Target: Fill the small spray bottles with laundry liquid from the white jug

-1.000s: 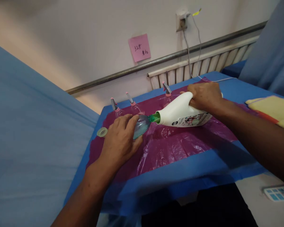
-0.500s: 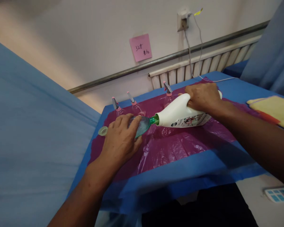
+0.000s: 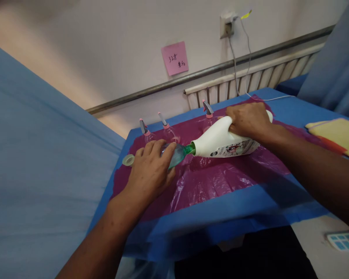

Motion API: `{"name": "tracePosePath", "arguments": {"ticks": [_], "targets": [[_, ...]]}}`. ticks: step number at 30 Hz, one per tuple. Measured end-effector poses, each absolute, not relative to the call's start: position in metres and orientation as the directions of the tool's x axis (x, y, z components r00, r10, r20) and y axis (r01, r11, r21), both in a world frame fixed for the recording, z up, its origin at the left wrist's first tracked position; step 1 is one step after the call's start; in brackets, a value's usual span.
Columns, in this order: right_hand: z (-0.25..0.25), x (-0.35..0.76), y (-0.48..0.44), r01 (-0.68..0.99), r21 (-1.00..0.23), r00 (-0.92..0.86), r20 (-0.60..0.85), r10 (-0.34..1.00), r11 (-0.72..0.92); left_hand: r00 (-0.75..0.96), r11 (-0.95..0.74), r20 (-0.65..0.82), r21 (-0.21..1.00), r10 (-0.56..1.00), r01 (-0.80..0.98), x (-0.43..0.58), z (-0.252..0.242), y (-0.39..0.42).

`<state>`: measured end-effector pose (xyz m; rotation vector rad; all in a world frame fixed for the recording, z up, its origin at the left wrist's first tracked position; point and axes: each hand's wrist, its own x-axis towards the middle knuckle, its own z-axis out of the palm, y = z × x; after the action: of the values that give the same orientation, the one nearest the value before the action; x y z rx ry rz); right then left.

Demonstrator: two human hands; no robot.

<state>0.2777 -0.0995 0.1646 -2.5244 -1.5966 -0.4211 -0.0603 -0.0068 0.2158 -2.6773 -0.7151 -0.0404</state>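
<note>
My left hand (image 3: 148,168) is wrapped round a clear bottle (image 3: 177,155) that leans almost flat and has green liquid toward its neck. The bottle's neck meets the mouth of a white jug (image 3: 211,140), which is tipped over to the left and shows green inside its opening. My right hand (image 3: 247,119) grips the jug by its handle. A pale round cap (image 3: 128,160) lies just left of my left hand. How far the neck reaches into the jug I cannot tell.
Spray bottles (image 3: 170,133) with pink and grey heads stand along the back of a purple plastic sheet (image 3: 218,180) on the blue-covered table (image 3: 192,221). A yellow cloth (image 3: 337,133) lies on the right. A blue curtain (image 3: 40,155) hangs at the left.
Both hands keep their hold and the neck stays at the jug's mouth. The view has shifted slightly; little else differs.
</note>
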Motion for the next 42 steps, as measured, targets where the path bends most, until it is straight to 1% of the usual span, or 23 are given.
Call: {"name": "tracePosePath", "arguments": {"ticks": [4, 10, 18, 21, 27, 32, 39, 42], "targets": [[0.161, 0.28, -0.098, 0.908, 0.039, 0.382, 0.336, 0.861, -0.418, 0.875, -0.803, 0.115, -0.356, 0.47, 0.478, -0.06, 0.215, -0.005], [0.162, 0.28, -0.097, 0.912, -0.009, 0.392, 0.309, 0.867, -0.409, 0.873, -0.792, 0.082, -0.386, 0.481, 0.473, -0.058, 0.217, -0.005], [0.163, 0.279, -0.097, 0.909, -0.051, 0.41, 0.292, 0.864, -0.414, 0.886, -0.802, 0.097, -0.388, 0.454, 0.454, -0.059, 0.217, -0.002], [0.163, 0.279, -0.097, 0.91, -0.04, 0.405, 0.299, 0.864, -0.413, 0.89, -0.804, 0.099, -0.391, 0.446, 0.447, -0.058, 0.217, -0.001], [0.164, 0.277, -0.096, 0.905, 0.033, 0.396, 0.293, 0.87, -0.423, 0.879, -0.796, 0.063, -0.399, 0.472, 0.456, -0.055, 0.221, -0.004], [0.163, 0.278, -0.096, 0.911, -0.008, 0.396, 0.301, 0.868, -0.413, 0.878, -0.791, 0.057, -0.411, 0.475, 0.454, -0.054, 0.222, -0.004], [0.163, 0.278, -0.097, 0.908, 0.021, 0.393, 0.306, 0.867, -0.419, 0.873, -0.786, 0.023, -0.424, 0.487, 0.45, -0.052, 0.225, -0.004], [0.163, 0.279, -0.097, 0.914, 0.011, 0.382, 0.31, 0.871, -0.405, 0.876, -0.792, 0.013, -0.419, 0.483, 0.443, -0.051, 0.226, -0.004]]}}
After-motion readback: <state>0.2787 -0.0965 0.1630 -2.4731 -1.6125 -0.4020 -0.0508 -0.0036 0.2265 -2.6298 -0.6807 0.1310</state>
